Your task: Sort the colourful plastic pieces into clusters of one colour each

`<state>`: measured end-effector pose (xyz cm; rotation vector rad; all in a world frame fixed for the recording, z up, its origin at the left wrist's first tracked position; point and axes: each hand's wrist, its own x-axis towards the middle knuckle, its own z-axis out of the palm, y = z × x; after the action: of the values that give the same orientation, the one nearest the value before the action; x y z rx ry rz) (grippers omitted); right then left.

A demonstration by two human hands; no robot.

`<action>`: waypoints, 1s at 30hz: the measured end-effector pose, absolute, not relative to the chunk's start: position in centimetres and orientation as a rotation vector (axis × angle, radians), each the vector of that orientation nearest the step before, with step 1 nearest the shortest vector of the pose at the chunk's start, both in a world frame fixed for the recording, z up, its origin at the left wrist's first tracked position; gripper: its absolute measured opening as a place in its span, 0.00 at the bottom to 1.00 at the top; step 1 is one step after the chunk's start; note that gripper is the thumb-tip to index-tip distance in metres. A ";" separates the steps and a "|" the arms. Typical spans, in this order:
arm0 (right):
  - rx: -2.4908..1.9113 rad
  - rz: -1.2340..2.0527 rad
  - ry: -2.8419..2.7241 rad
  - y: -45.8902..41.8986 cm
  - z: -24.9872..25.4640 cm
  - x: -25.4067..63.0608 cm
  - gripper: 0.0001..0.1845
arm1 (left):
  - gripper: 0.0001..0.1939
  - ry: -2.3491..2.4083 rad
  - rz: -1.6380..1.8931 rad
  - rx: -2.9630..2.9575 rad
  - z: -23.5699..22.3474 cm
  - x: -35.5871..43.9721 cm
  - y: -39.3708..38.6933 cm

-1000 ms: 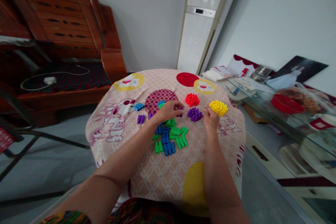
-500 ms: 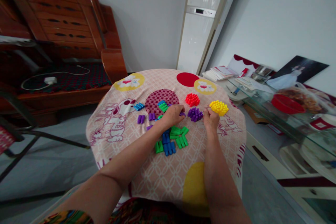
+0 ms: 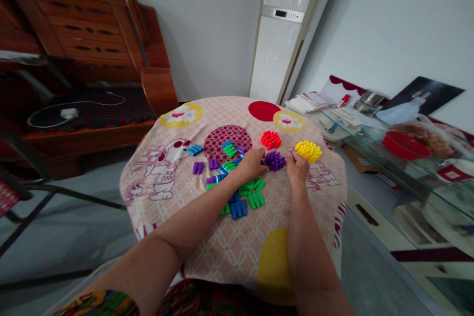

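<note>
My left hand [image 3: 254, 164] is closed on a small purple plastic block [image 3: 263, 162], at the left edge of a purple cluster [image 3: 275, 160] of knobbly pieces. On the cluster's other side is my right hand [image 3: 297, 169], fingers pinched together; whatever they hold, if anything, is hidden. A yellow cluster [image 3: 308, 151] lies just beyond the right hand, and a red cluster [image 3: 271, 139] lies behind the purple one. Loose green blocks [image 3: 255, 200], blue blocks [image 3: 239, 209] and purple blocks [image 3: 198, 168] are scattered around and left of my left forearm, which covers some.
The round table has a patterned cloth [image 3: 222, 247]. A glass-topped cabinet [image 3: 374, 143] at the right carries papers, a red bowl [image 3: 406, 145] and bags. A wooden bench [image 3: 92, 49] stands back left, a tall white appliance [image 3: 276, 54] behind the table.
My left hand has moved right with the purple block, up to the purple cluster. More loose blocks show behind its wrist. My right hand has stayed nearly still.
</note>
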<state>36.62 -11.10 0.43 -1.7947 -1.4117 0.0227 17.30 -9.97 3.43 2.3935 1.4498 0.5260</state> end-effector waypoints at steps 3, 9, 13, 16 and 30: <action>-1.775 0.018 -1.420 -11.1 0.4 36.6 0.19 | 0.18 1.440 0.533 2.377 3.6 17.3 -10.0; -1.766 0.012 -1.421 -11.1 0.2 36.7 0.19 | 0.14 1.451 0.541 2.333 3.7 17.4 -10.0; -1.778 0.019 -1.409 -11.0 0.1 36.7 0.20 | 0.16 1.424 0.631 2.272 3.2 17.6 -9.7; -1.789 0.005 -1.408 -11.0 0.1 36.7 0.20 | 0.16 1.405 0.675 2.264 2.7 17.8 -9.5; -1.803 0.052 -1.399 -11.0 0.3 36.7 0.20 | 0.16 1.409 0.641 2.237 3.1 18.0 -10.0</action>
<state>36.68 -11.03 0.27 -1.8031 -1.3993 0.0517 17.98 -10.01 3.12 2.2368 1.4088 0.6407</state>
